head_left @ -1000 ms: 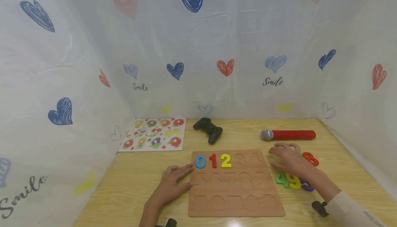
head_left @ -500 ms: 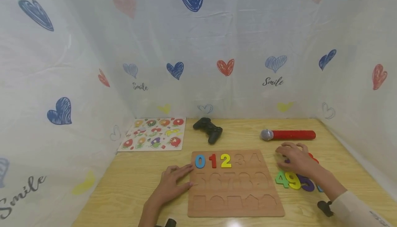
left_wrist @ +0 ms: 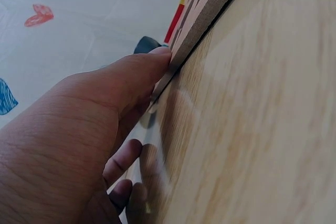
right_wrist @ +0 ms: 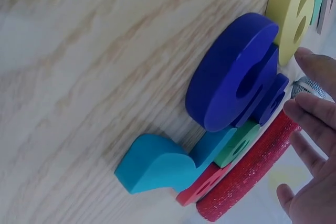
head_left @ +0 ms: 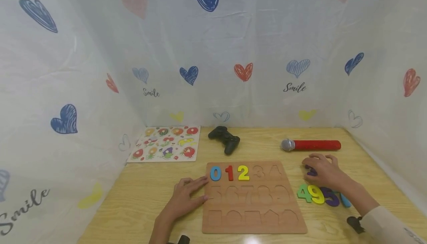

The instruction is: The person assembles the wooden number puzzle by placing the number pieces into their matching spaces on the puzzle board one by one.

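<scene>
Well, I see only part of the purple three (head_left: 311, 171) below the loose, empty fingers of the right hand (head_left: 325, 171); the left hand (head_left: 185, 197), relaxed, touches the board (head_left: 253, 204).

Curtain (head_left: 217, 40): "Smile" (head_left: 294, 87) in black script, printed three times. Wooden puzzle board (head_left: 253, 229): top row, blue 0 (head_left: 211, 173), red 1 (head_left: 229, 173) and yellow 2 (head_left: 244, 173) seated, followed by a 3 recess (head_left: 258, 171); middle row, 7 recess (head_left: 248, 194) and 8 recess (head_left: 266, 194). Tabletop (head_left: 150, 181), right of the board: green 4 (head_left: 304, 194), yellow 9 (head_left: 319, 199) and purple 5 (head_left: 335, 199). Sleeve (head_left: 383, 224): dark lettering, illegible.
</scene>
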`<state>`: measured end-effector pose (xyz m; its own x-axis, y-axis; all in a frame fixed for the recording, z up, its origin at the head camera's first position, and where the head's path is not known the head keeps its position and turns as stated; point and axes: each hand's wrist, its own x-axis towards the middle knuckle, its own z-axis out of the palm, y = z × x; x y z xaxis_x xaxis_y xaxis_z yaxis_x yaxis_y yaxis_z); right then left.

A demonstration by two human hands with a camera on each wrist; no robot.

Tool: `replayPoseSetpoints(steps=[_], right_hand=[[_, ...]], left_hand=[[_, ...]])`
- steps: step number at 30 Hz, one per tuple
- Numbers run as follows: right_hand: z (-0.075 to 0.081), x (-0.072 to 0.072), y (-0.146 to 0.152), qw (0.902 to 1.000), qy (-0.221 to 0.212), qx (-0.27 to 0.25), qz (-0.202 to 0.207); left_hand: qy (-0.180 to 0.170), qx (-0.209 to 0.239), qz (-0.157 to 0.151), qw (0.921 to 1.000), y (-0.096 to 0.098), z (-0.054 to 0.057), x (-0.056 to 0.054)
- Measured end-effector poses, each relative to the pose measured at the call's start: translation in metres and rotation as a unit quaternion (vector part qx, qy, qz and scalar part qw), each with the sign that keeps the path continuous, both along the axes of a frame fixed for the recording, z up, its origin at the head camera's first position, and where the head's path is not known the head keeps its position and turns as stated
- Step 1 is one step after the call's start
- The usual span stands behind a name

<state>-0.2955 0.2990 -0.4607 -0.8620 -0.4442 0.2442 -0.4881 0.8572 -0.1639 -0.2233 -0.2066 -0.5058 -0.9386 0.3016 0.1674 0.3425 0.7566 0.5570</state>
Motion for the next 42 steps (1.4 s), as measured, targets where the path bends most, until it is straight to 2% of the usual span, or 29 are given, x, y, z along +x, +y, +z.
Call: replayPoseSetpoints(steps=[16, 25, 31, 42], right_hand=[[-0.009, -0.005, 0.014, 0.9987, -0.036, 0.013, -0.034], [-0.009, -0.006, 0.015, 0.9992, -0.034, 0.010, -0.021], [-0.004, -0.005, 0.016, 0.9986, -0.045, 0.016, -0.023], [-0.001, -0.006, 0.009, 0.9992, -0.031, 0.019, -0.015]], left_hand=[[0.002, 0.001, -0.003, 1.0000, -0.001, -0.004, -0.001], [0.019, -0.005, -0.005, 0.9998, -0.001, -0.004, -0.002], [0.019, -0.007, -0.009, 0.9998, 0.000, -0.003, -0.004], [0.009, -0.007, -0.005, 0.9999, -0.001, -0.004, -0.004]])
